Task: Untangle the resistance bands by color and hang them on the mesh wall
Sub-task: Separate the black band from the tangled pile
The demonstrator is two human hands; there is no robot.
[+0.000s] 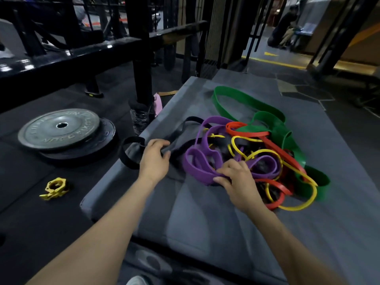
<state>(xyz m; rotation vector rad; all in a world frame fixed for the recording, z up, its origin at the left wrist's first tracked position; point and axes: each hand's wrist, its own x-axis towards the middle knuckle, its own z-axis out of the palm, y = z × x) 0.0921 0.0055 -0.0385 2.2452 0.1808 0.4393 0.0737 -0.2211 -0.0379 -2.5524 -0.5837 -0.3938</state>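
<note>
Bands lie tangled on grey bench (205, 223). Left hand (154, 157) grips black band (131, 153) at the bench edge; right hand (236, 177) pinches purple band (197, 163). Best pull black slowly sideways, pinning the purple so the pile stays put.

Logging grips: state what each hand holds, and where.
Left hand grips the black band mid-length, near the mat's edge. Right hand pinches the purple band at its near loop.
</note>
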